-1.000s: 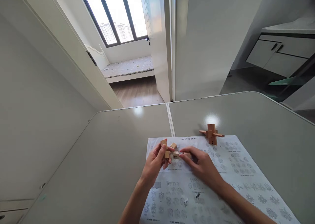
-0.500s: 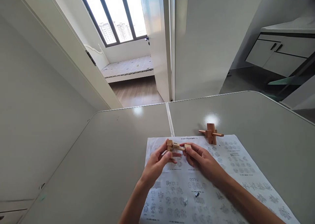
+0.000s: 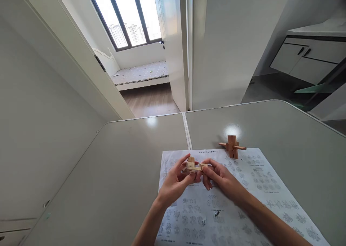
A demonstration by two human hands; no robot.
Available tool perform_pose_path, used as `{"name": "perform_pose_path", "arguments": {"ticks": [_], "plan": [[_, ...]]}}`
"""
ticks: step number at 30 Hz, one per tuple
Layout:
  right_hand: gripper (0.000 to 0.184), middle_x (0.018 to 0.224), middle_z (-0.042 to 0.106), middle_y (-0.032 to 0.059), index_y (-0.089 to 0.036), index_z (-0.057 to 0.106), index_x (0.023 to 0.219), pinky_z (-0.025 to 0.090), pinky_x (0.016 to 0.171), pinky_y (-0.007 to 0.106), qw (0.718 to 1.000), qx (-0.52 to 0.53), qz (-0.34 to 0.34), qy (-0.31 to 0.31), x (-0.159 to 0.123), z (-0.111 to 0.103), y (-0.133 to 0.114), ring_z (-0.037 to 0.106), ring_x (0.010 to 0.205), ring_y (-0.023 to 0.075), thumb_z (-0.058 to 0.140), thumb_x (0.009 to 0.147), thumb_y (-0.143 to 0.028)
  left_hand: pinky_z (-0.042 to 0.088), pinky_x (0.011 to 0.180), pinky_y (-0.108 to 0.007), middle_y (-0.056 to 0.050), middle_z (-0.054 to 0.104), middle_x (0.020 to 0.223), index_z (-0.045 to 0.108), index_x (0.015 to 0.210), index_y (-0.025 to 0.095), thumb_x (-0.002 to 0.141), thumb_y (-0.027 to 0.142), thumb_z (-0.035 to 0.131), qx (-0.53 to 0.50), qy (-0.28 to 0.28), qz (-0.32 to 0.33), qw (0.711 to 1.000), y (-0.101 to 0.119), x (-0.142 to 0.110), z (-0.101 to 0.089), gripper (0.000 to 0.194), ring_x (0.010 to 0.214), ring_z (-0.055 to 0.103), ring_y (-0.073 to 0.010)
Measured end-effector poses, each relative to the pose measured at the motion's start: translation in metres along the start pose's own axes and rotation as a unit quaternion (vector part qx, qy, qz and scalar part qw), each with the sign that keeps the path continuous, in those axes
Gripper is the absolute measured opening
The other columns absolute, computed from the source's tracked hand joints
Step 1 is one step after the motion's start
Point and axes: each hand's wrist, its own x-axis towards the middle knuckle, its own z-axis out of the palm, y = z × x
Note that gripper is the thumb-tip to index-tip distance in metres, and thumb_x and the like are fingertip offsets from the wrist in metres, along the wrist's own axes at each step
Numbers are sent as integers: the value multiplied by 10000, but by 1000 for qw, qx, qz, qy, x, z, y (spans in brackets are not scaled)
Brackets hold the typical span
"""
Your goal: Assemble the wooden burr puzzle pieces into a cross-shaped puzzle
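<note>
Over the upper part of a printed sheet, both hands hold small pale wooden puzzle pieces [image 3: 191, 164] joined in a little cluster. My left hand [image 3: 175, 183] is closed around the cluster's left side, thumb below and fingers behind. With thumb and fingertips my right hand [image 3: 220, 174] pinches the block at the right end of the cluster. Fingers partly hide how the pieces fit together. On the far edge of the instruction sheet [image 3: 232, 210] stands a reddish-brown wooden interlocking puzzle [image 3: 231, 147], its bars crossing; neither hand touches it.
The grey-green table [image 3: 121, 177] carries the sheet, which shows rows of assembly drawings. Two small dark bits [image 3: 217, 213] lie on the paper near my forearms. Beyond the table's far edge are an open door [image 3: 174, 48], a bed [image 3: 140, 73] and a cabinet [image 3: 300, 58].
The wooden cluster has turned and dropped slightly in my hands, now showing a different face. My left hand has shifted a little right, its fingers regripping. The brown puzzle stays where it was.
</note>
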Motion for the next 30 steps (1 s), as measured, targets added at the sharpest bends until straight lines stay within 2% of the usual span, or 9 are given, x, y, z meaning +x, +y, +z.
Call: {"name": "perform_pose_path", "arguments": {"ticks": [6,9,13,18,24,27,30], "plan": [[488,641,588,-44,-231,567,914,418,618,297,1000,-13,-4,7,-1,1,0,489,568,143,673,914,-708,637,996,-484,-63,722,1294,607,1418,346,890,314,806,10,-12,-1,1000,1,-2,3,565,973,784,-220],[459,605,519,-61,-228,577,901,394,612,289,999,-32,-12,25,-1,0,5,441,577,142,680,928,-675,646,988,-493,-66,714,1309,608,1406,341,887,319,808,13,-13,1,1000,2,-2,4,557,1068,763,-248],[428,658,492,-52,-222,627,903,344,588,275,997,-56,-8,57,-1,-3,10,406,603,141,685,937,-645,655,980,-498,-93,701,1339,596,1422,307,880,326,826,8,-15,-2,1000,3,-2,5,589,1133,746,-277],[441,703,526,-33,-230,646,908,360,625,278,993,-86,-11,82,-1,-4,10,475,677,170,700,907,-668,656,976,-489,-125,682,1397,592,1419,269,890,353,832,-1,-22,-4,1000,6,-2,7,587,1212,712,-313],[476,713,568,-21,-223,660,932,383,620,278,994,-84,-15,74,-1,-3,10,498,667,169,692,897,-697,661,933,-479,-174,639,1467,596,1423,217,1010,526,638,-31,-42,11,999,7,-2,7,518,1175,728,-323],[500,690,576,-16,-223,666,919,404,606,286,993,-85,-20,83,0,-3,10,513,650,175,702,874,-720,679,839,-426,-190,648,1455,605,1393,198,1025,531,607,-26,-39,28,999,6,-1,7,496,1086,760,-304],[506,681,576,-13,-227,677,936,428,610,296,994,-73,-26,82,0,-3,10,533,654,185,723,854,-724,670,653,-324,-203,642,1460,606,1363,196,1031,521,596,-8,-39,39,998,5,0,7,464,1011,782,-296]]}}
